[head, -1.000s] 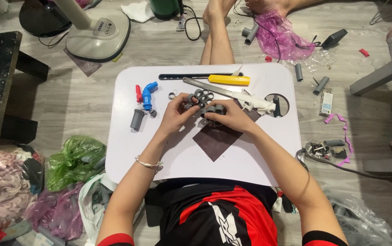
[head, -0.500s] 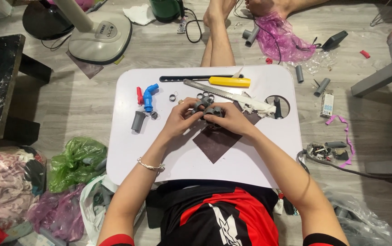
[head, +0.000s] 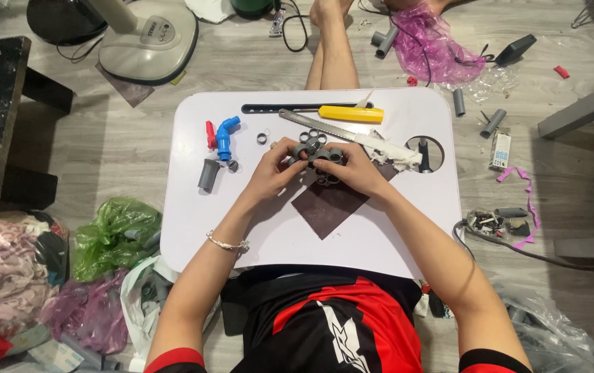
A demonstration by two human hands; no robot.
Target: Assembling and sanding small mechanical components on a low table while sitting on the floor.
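Since the earlier frame the hands are barely shifting over the white lap table [head: 193, 228]. Left of them a blue elbow fitting [head: 224, 137] is lying. The left hand [head: 273, 169] and right hand [head: 352, 171] are both grasping the cluster of grey pipe rings [head: 316, 156] at the table's middle, above the dark sandpaper sheet [head: 328, 206].

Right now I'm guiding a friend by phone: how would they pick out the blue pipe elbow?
Find the white lap table on the wooden floor and look at its left half, left of the left hand. The blue pipe elbow lies there between a small red fitting and a loose grey ring. It is the only blue piece; a grey pipe stub lies just below.
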